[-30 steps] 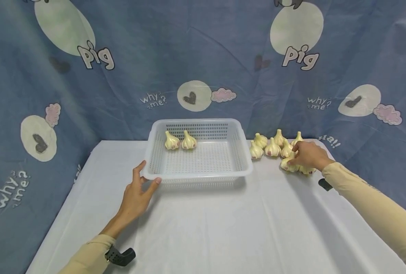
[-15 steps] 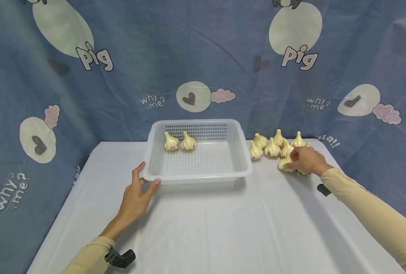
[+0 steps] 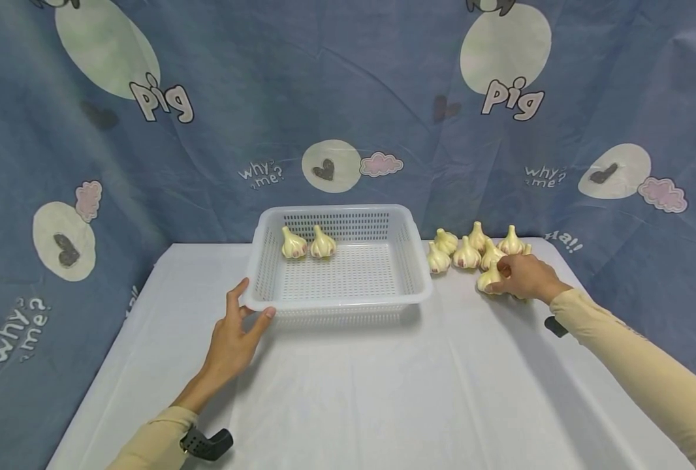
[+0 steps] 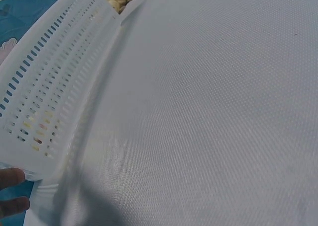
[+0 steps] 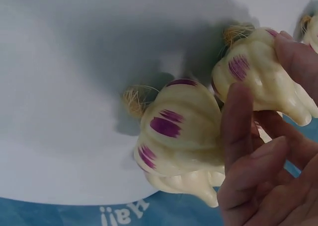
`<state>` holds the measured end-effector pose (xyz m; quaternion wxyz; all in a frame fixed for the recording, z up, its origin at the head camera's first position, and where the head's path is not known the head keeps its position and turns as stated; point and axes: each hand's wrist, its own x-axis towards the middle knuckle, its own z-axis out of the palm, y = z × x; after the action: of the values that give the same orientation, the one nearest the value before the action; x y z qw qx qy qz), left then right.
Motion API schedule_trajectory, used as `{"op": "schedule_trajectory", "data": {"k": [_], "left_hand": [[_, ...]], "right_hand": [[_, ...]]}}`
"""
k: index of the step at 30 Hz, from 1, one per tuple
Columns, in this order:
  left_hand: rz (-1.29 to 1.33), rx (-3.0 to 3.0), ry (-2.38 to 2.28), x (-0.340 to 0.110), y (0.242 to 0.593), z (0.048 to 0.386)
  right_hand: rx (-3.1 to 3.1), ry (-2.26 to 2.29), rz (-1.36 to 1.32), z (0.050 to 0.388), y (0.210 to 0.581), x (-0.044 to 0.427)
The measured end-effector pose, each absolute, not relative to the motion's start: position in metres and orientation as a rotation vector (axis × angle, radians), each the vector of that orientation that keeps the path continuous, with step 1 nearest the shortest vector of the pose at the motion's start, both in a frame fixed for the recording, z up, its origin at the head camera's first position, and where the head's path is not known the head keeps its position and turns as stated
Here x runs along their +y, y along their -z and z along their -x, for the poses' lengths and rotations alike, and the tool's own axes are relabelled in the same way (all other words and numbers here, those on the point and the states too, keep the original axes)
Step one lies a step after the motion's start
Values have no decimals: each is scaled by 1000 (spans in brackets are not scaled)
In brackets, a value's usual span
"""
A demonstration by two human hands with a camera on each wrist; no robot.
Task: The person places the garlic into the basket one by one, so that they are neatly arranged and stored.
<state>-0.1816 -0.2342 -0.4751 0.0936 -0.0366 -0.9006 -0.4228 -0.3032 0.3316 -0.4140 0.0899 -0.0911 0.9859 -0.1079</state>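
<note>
A white slotted plastic basket (image 3: 339, 303) stands on the table with two garlic bulbs (image 3: 323, 243) inside, near its back left. My left hand (image 3: 230, 336) holds the basket's front left corner, thumb on the front rim and fingers along the left side. In the left wrist view only two fingertips (image 4: 12, 178) show beside that corner. At the right, my right hand (image 3: 527, 275) pinches a garlic bulb (image 5: 253, 69) between thumb and fingers, at the front of a group. Another bulb (image 5: 176, 126) with purple streaks lies beside it, mostly hidden by the hand in the head view.
Several more garlic bulbs (image 3: 467, 253) cluster between the basket's right side and my right hand. A white cloth covers the table (image 3: 348, 391). Behind it hangs a blue printed curtain (image 3: 383, 78), close to the basket's back rim.
My right hand has shifted slightly left and settled on the front garlic bulb, which moved a little left with it. My left hand and the basket stay in place.
</note>
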Motion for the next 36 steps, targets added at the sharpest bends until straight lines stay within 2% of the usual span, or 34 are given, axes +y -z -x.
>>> {"op": "schedule_trajectory", "data": {"k": [26,36], "left_hand": [[107,-2669,1265,-233,474,182],[95,-2674,1259,-232,473,181]], "right_hand": [[2977,143,354,300,421,326],[2903,193,397,304,396,321]]}}
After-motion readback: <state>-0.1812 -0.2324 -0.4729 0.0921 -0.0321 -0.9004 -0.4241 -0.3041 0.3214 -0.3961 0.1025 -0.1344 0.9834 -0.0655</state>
